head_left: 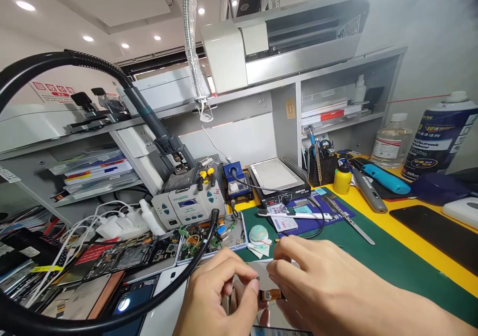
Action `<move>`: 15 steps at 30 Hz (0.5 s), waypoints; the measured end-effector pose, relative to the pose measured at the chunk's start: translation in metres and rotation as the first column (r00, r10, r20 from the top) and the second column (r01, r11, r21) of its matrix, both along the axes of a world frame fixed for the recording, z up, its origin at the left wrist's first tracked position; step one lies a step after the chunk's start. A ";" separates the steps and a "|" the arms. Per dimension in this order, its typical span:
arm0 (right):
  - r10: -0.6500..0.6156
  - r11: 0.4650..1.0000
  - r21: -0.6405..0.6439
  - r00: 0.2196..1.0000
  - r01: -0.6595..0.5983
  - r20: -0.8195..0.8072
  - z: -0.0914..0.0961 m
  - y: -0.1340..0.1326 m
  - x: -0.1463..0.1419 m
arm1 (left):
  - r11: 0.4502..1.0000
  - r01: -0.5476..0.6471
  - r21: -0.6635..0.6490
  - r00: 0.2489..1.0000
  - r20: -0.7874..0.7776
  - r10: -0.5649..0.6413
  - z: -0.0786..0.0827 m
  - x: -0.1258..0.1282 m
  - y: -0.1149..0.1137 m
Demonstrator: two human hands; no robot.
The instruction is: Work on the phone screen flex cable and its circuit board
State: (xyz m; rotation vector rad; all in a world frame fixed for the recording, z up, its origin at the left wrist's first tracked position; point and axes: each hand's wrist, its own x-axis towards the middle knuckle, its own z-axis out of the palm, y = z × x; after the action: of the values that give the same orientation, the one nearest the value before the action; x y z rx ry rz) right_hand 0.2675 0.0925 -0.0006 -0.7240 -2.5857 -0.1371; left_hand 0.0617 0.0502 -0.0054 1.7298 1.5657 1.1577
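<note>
Left hand [212,291] and right hand [317,286], low centre over the green tabletop [373,261]; fingers of both pinched shut on a small flex cable [269,294], orange-brown, long axis roughly left to right, held between the two hands above a silvery phone part [266,271]. Cable ends hidden under fingertips; part cut off below; parts tray [211,239] just behind; black hose [112,311] crosses left.
</note>
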 end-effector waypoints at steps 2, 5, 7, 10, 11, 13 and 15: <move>0.001 1.000 0.005 1.000 -0.001 0.002 -0.002 0.001 0.000 | 1.000 0.005 0.003 1.000 -0.024 -0.005 -0.002 -0.001 0.001; 0.000 1.000 -0.009 1.000 0.000 0.009 -0.004 0.002 -0.001 | 1.000 0.008 -0.004 1.000 -0.019 -0.008 -0.002 -0.002 0.002; -0.004 1.000 -0.022 1.000 0.004 0.002 -0.005 0.001 -0.001 | 1.000 0.012 -0.018 1.000 0.024 -0.011 -0.003 -0.004 0.002; -0.020 0.999 -0.034 0.999 0.018 -0.044 -0.006 -0.002 -0.004 | 0.998 0.026 -0.050 0.988 0.157 -0.018 -0.005 -0.004 0.003; -0.030 0.999 -0.037 0.997 0.028 -0.066 -0.006 -0.004 -0.005 | 0.998 0.033 -0.062 0.977 0.213 -0.019 -0.005 -0.004 0.003; -0.056 0.998 -0.047 0.992 0.051 -0.109 -0.005 -0.006 -0.007 | 0.995 0.047 -0.086 0.945 0.325 -0.017 -0.004 -0.001 0.003; -0.068 0.996 -0.061 0.987 0.060 -0.143 -0.006 -0.008 -0.009 | 0.993 0.049 -0.103 0.911 0.413 -0.002 -0.001 0.002 0.001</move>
State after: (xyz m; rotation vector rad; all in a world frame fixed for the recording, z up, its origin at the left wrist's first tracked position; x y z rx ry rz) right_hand 0.2581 0.0842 -0.0062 -0.8074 -2.4373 -0.0297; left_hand 0.0640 0.0516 -0.0062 1.3200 1.3150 1.2957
